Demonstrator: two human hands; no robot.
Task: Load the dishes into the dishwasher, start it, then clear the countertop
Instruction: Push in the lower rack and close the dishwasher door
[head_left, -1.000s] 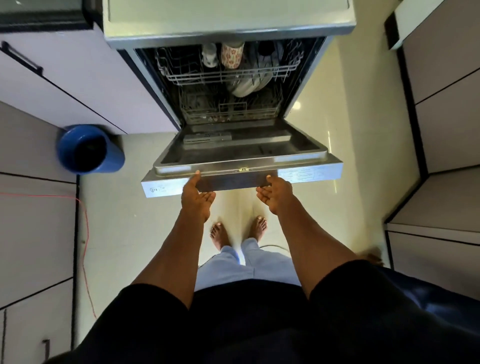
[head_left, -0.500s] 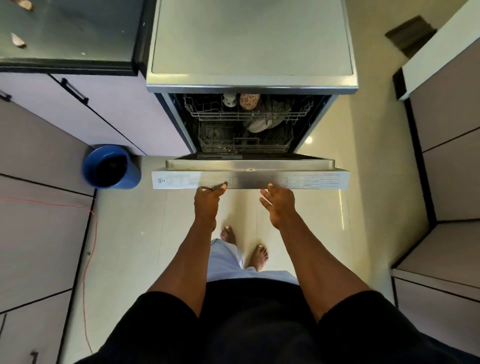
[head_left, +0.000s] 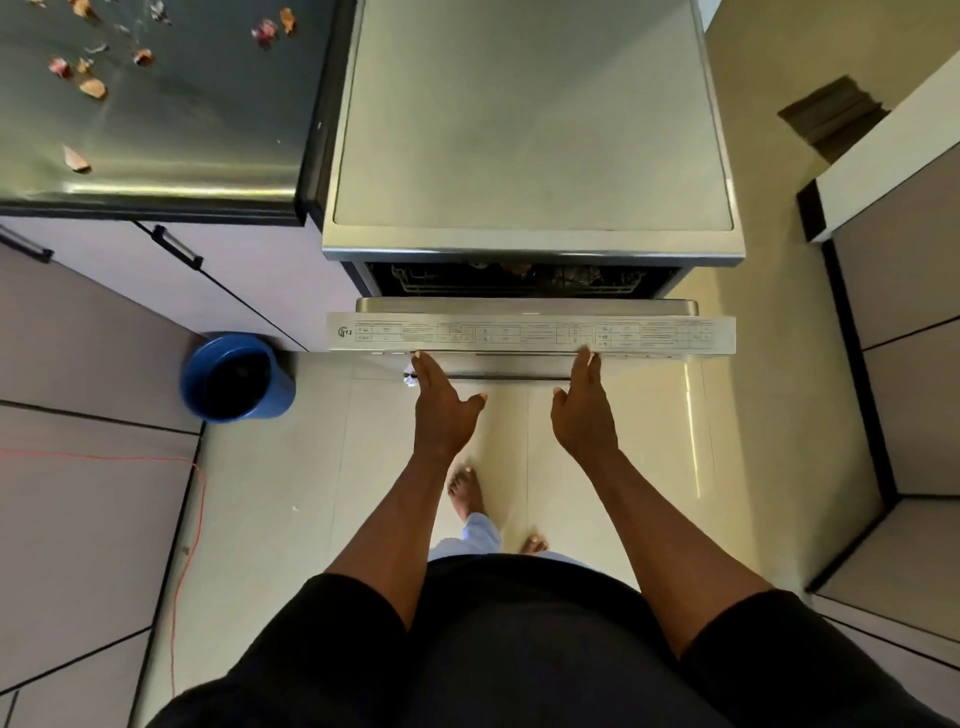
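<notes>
So the dishwasher door (head_left: 511, 366) has come way up in the last second. It was lying nearly flat with the racks in full view, and now it's swung almost upright with just a dark slit left at the top. Both hands followed it up and turned over. The left hand (head_left: 442, 406) and right hand (head_left: 585, 411) are flat against the outer face of the door, fingers straight, thumbs out to the side, fingertips right under the control strip (head_left: 530, 332) on the door's top edge. Neither is gripping anything, it's just a palm-forward push. The dishes (head_left: 519, 270) are inside the dishwasher (head_left: 530, 130), though through that gap I can only make out a bit of wire rack and some shapes, it's too dim to say what's what. I'd call the loading done. What's left here is the last shove to latch it, and the buttons on that strip look like they'd get covered once it's shut, so the start might need setting before it closes fully. Nothing seems to be blocking the door's swing. The person's bare feet (head_left: 466, 491) are well back from it, and the blue bucket (head_left: 236, 376) sits on the floor off to the left by the cabinet (head_left: 234, 275). A red cord (head_left: 193, 519) trails along the floor on that side, maybe a trip thing later. Up on the countertop (head_left: 182, 130), left of the machine, there are still scraps (head_left: 92, 87) scattered about, so that part's untouched.
</notes>
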